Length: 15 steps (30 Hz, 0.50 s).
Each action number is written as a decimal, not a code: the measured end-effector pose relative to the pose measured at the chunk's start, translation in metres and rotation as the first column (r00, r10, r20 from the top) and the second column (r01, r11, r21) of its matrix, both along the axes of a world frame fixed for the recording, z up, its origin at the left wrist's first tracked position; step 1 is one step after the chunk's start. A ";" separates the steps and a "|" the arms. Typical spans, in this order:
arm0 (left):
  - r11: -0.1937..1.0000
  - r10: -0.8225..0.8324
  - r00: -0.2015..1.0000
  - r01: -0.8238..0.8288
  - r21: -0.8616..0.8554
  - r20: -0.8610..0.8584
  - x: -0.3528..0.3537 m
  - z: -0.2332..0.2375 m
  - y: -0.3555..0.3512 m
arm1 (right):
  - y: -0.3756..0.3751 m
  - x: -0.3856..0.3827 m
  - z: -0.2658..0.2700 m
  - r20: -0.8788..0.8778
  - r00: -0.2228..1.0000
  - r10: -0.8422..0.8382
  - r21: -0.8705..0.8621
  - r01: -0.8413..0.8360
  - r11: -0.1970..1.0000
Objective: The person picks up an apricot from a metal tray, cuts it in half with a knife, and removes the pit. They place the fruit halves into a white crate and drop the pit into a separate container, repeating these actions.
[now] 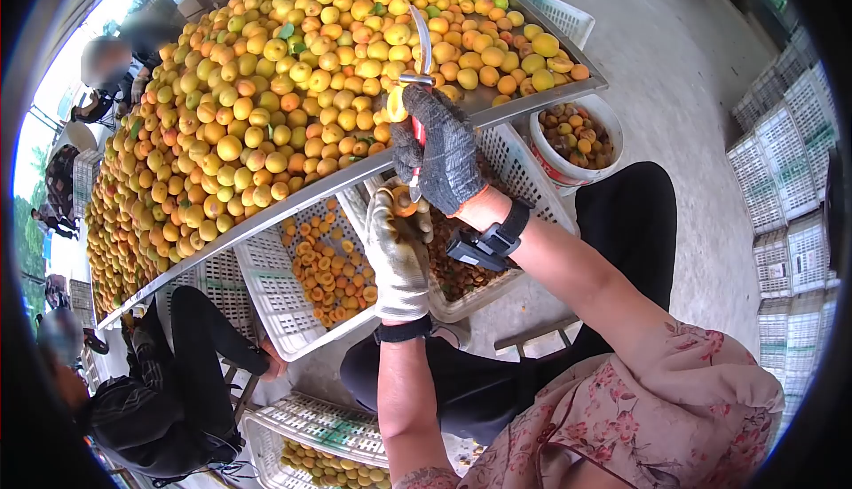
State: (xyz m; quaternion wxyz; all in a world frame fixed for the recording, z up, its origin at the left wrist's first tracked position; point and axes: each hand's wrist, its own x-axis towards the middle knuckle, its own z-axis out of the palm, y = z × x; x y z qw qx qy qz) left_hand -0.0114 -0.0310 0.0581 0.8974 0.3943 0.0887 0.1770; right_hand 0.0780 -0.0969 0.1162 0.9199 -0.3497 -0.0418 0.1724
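My right hand [441, 147], in a dark grey knitted glove, is closed around the red handle of a curved-blade knife [425, 41]. Its blade points up over the fruit, and a metal end shows below the fist. A cut yellow apricot piece [396, 106] sits by the fingers of this hand. Just below, my left hand [395, 245], in a white glove, grips an orange apricot [406, 201], partly hidden by the fingers. Both hands are close together at the table's metal edge, above the white crates.
Apricots [257, 125] are heaped on the metal-edged table [266, 216]. Below are a white crate [266, 298] of apricot halves, another crate [524, 169] with brown pits, and a bucket [612, 116] of fruit. Crates [785, 169] are stacked right; a co-worker [151, 400] sits left.
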 end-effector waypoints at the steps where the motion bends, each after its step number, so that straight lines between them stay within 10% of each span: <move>1: 1.000 -0.001 1.000 0.001 0.000 -0.002 0.000 0.000 -0.001 | 0.000 0.000 -0.001 -0.002 1.000 -0.001 0.000 0.001 1.000; 7: 0.941 0.107 0.982 -0.049 0.335 -0.158 -0.004 0.015 -0.015 | 0.003 -0.002 0.003 0.016 0.981 -0.195 0.027 0.195 0.980; 15: 0.967 0.093 0.989 -0.062 0.247 -0.116 0.001 0.004 -0.021 | -0.001 0.015 -0.015 -0.260 0.961 0.100 0.268 -0.028 0.963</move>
